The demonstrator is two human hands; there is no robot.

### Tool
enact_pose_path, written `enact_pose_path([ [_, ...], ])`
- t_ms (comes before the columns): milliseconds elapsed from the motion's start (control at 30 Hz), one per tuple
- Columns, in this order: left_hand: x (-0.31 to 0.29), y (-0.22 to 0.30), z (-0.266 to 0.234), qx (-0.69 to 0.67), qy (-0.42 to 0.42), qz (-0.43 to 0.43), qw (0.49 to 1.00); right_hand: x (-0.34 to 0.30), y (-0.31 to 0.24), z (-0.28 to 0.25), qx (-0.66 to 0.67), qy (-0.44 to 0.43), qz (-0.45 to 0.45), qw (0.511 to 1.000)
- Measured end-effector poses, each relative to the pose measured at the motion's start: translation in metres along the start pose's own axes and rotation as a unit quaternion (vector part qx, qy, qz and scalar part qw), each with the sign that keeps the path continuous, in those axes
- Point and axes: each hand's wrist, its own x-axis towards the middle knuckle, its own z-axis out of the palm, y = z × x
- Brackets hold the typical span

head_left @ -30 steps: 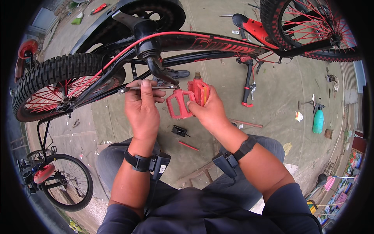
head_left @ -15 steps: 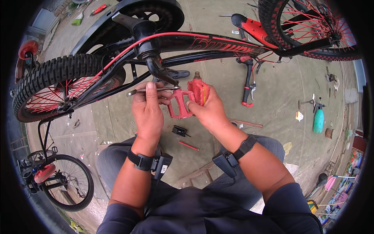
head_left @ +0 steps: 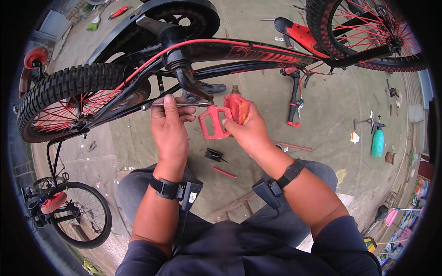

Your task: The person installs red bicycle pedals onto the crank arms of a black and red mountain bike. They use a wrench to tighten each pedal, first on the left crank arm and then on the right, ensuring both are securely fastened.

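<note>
In my left hand (head_left: 171, 129) a slim metal wrench (head_left: 197, 105) is pinched between thumb and fingers. Its far end meets the joint where a red pedal (head_left: 208, 124) sits at the tip of a black crank arm (head_left: 186, 80). My right hand (head_left: 251, 126) grips a second red pedal (head_left: 239, 106), whose threaded axle points up and away from me. The right thumb rests against the edge of the first pedal, so the two lie side by side. The crank belongs to a black and red bicycle (head_left: 207, 54) whose frame stretches across the view above my hands.
A knobby rear wheel (head_left: 69, 87) stands at left, the front wheel (head_left: 368, 32) at upper right. Between my knees lie a small black device (head_left: 215, 155) and a red stick (head_left: 225, 172). A teal spray bottle (head_left: 377, 141) is at right, another bicycle (head_left: 80, 214) at lower left.
My left hand has shifted a little left, its fingers drawing back from the near pedal, and the wrench's handle end has swung left. The right hand keeps its grip on the loose pedal.
</note>
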Motion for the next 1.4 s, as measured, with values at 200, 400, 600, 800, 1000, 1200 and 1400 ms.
enact_pose_path([
  [200, -0.01, 0.002, 0.008, 0.075, -0.086, 0.102, 0.988, -0.001, -0.008, -0.001, 0.005, -0.004, 0.027, 1.0],
  [400, -0.009, 0.005, 0.013, 0.313, -0.175, 0.385, 0.851, -0.002, -0.009, 0.0, 0.025, 0.001, 0.025, 0.999],
  [600, 0.015, -0.015, -0.016, -0.167, 0.044, -0.226, 0.959, -0.002, -0.008, -0.001, 0.043, -0.002, 0.019, 0.999],
  [800, 0.015, -0.015, -0.019, -0.146, 0.084, -0.163, 0.972, 0.0, -0.007, -0.003, 0.043, -0.009, 0.027, 0.999],
  [1000, -0.004, 0.001, 0.004, 0.03, -0.025, 0.051, 0.998, -0.001, -0.008, -0.003, 0.037, -0.006, 0.028, 0.999],
  [1200, -0.013, -0.003, 0.009, 0.225, -0.149, 0.252, 0.929, -0.002, -0.011, -0.001, 0.007, 0.0, 0.031, 0.999],
  [1400, 0.02, -0.016, -0.02, -0.195, 0.039, -0.265, 0.944, 0.0, -0.003, -0.002, 0.026, -0.003, 0.02, 0.999],
])
